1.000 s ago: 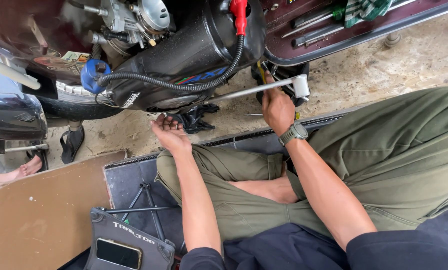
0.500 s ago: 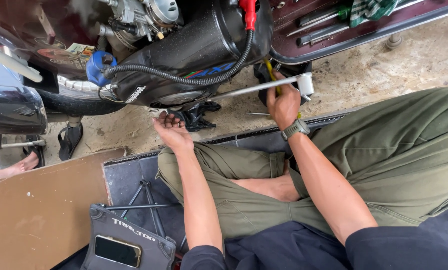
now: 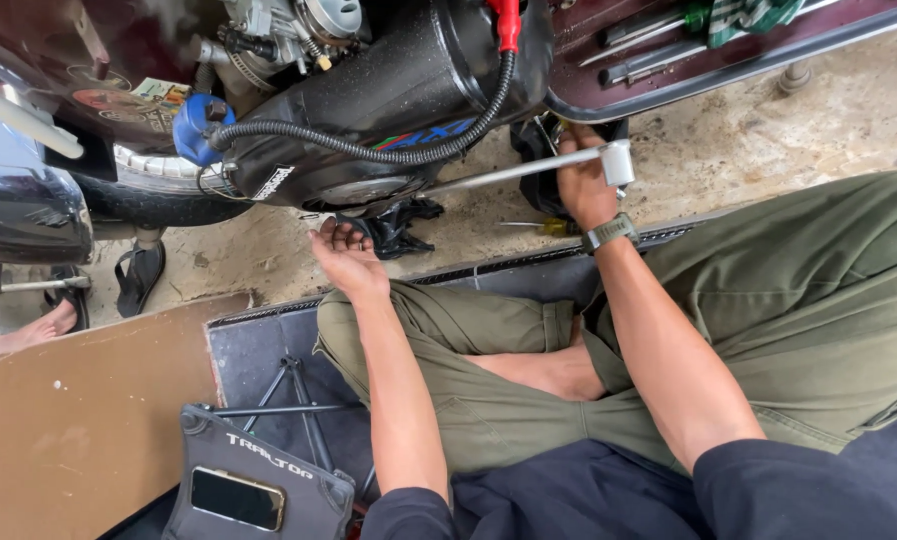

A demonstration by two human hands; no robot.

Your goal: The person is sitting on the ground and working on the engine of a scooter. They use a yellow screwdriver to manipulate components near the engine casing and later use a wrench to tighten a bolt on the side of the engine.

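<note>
Sitting cross-legged on the ground, you had your right hand (image 3: 581, 185) clenched around the long metal wrench handle (image 3: 514, 172), near its far right end by the square head. That handle ran left and slightly nearer, passing under the black engine casing (image 3: 389, 100). Your left hand (image 3: 344, 252) lay released, palm up, fingers loosely curled, holding nothing, just beside a black rag (image 3: 394, 228) on the dirt under the casing. One wristwatch (image 3: 609, 232) sat on your right wrist. One ribbed black hose (image 3: 369, 150) curved across the casing from a blue cap (image 3: 194, 125) on the left up to a red fitting (image 3: 507, 22). Room was tight: casing above the hands, tyre (image 3: 159, 185) left, maroon tool tray (image 3: 729, 55) far right, your knees (image 3: 449, 320) near. Bare sandy ground (image 3: 799, 130) lay open to the right. One brown board (image 3: 79, 420) lay near left, its edge against a dark mat (image 3: 259, 345). One phone (image 3: 237, 497) lay on a grey pouch (image 3: 269, 475) at the near edge. One other person's bare foot (image 3: 29, 328) showed at the left edge beside one sandal (image 3: 139, 275).
</note>
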